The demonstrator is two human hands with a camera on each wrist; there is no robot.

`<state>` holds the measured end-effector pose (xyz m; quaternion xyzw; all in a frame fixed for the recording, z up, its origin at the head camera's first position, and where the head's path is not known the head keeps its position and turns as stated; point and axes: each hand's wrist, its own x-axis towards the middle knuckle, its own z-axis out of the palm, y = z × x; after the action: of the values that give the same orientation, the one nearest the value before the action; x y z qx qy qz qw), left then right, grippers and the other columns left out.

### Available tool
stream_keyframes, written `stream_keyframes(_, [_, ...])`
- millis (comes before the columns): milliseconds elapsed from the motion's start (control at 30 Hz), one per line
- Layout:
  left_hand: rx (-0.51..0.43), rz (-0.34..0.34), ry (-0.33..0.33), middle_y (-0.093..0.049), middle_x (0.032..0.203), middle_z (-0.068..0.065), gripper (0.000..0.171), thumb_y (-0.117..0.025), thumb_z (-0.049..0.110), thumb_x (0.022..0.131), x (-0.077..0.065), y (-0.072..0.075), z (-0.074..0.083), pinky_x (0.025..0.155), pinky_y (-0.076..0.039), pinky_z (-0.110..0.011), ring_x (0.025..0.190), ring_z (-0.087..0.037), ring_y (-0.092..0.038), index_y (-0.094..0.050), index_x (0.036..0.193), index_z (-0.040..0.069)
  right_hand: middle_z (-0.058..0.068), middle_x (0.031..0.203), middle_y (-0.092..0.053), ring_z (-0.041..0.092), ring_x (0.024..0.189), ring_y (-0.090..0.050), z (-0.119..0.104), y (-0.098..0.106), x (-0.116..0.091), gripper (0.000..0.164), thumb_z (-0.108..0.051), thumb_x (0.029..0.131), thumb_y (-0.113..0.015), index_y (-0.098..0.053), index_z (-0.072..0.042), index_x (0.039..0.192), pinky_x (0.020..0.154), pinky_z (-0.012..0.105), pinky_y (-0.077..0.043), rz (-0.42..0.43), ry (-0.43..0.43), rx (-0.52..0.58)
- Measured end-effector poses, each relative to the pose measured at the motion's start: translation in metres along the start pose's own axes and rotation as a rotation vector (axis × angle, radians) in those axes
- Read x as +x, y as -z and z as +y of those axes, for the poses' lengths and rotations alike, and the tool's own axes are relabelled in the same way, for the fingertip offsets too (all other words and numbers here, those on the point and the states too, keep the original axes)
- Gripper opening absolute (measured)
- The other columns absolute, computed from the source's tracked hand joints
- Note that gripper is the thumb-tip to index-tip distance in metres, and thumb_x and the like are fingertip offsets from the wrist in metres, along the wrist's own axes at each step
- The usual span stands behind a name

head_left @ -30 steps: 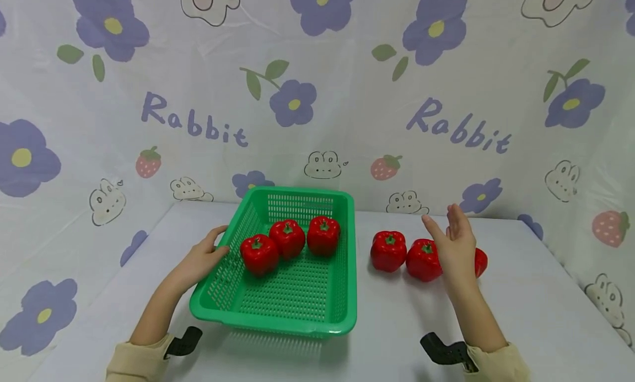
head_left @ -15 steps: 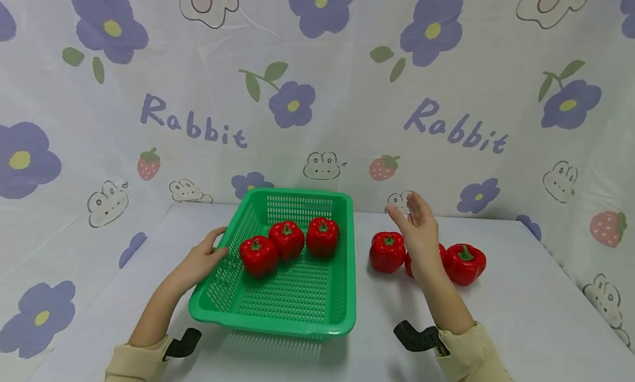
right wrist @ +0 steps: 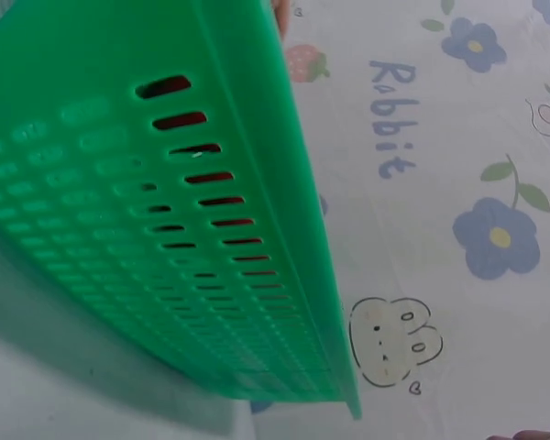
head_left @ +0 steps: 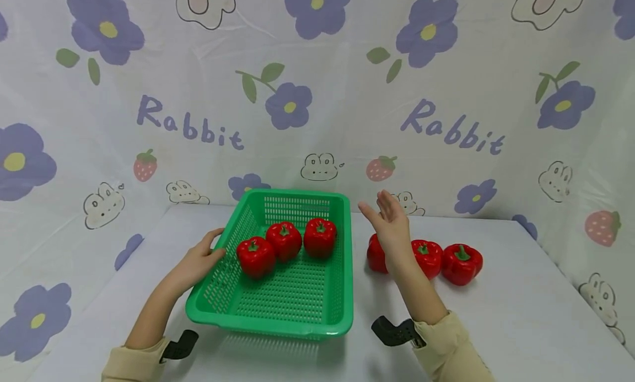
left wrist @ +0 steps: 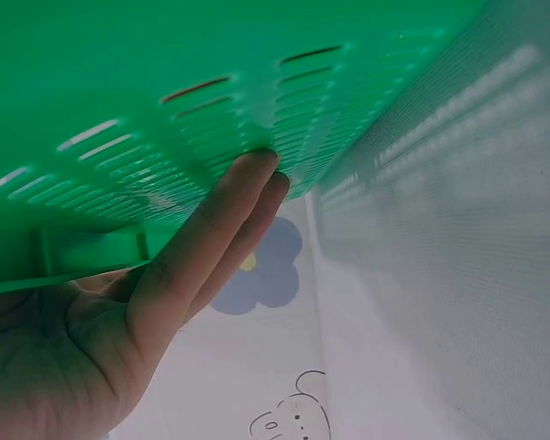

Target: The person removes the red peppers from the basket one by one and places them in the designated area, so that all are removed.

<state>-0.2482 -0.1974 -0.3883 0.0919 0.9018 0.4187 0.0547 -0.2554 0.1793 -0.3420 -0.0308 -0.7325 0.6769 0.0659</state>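
A green plastic basket with slotted walls stands on the white table, holding three red bell peppers. On its left side my left hand holds the rim, thumb at the top edge. The left wrist view shows fingers lying along the outer wall; the thumb is hidden there. My right hand is raised just right of the basket, fingers apart and holding nothing. Behind it a red bell pepper is partly covered. Two more bell peppers sit right of my forearm.
A pale curtain with purple flowers, rabbits and lettering hangs behind the table and along its sides. Dark camera mounts stick out from both wrists. In the right wrist view, the basket's outer wall fills the left half.
My right hand has moved left, from in front of the rightmost bell peppers to beside the basket, uncovering the rightmost one. My left hand and the basket stay in place.
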Motion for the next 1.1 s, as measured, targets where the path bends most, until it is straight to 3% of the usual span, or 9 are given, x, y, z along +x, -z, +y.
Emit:
stream_keyframes(400, [0.007, 0.003, 0.003, -0.066, 0.107, -0.029, 0.061, -0.043, 0.021, 0.103, 0.001, -0.001, -0.001, 0.06, -0.055, -0.03, 0.068, -0.017, -0.067, -0.016, 0.154, 0.001, 0.0, 0.16, -0.031, 0.014, 0.149, -0.028, -0.006, -0.031, 0.001, 0.078, -0.035, 0.091, -0.068, -0.026, -0.016, 0.155, 0.121, 0.034, -0.027, -0.042, 0.059, 0.041])
stream_keyframes(800, [0.009, -0.005, 0.016, -0.06, 0.122, -0.033, 0.061, -0.042, 0.022, 0.103, 0.001, 0.001, -0.001, 0.064, -0.055, -0.03, 0.074, -0.018, -0.069, -0.016, 0.154, 0.003, 0.002, 0.159, -0.034, 0.019, 0.148, -0.03, -0.019, -0.053, 0.003, 0.078, -0.034, 0.091, -0.069, -0.028, -0.014, 0.154, 0.119, 0.039, -0.03, -0.099, 0.052, 0.086])
stream_keyframes(1100, [0.001, -0.001, 0.006, -0.062, 0.117, -0.033, 0.061, -0.042, 0.021, 0.103, 0.001, 0.0, -0.002, 0.063, -0.056, -0.031, 0.072, -0.019, -0.069, -0.016, 0.154, 0.002, 0.002, 0.158, -0.036, 0.017, 0.147, -0.032, -0.03, -0.071, 0.007, 0.077, -0.035, 0.091, -0.069, -0.029, -0.013, 0.153, 0.12, 0.036, -0.028, -0.118, 0.052, 0.089])
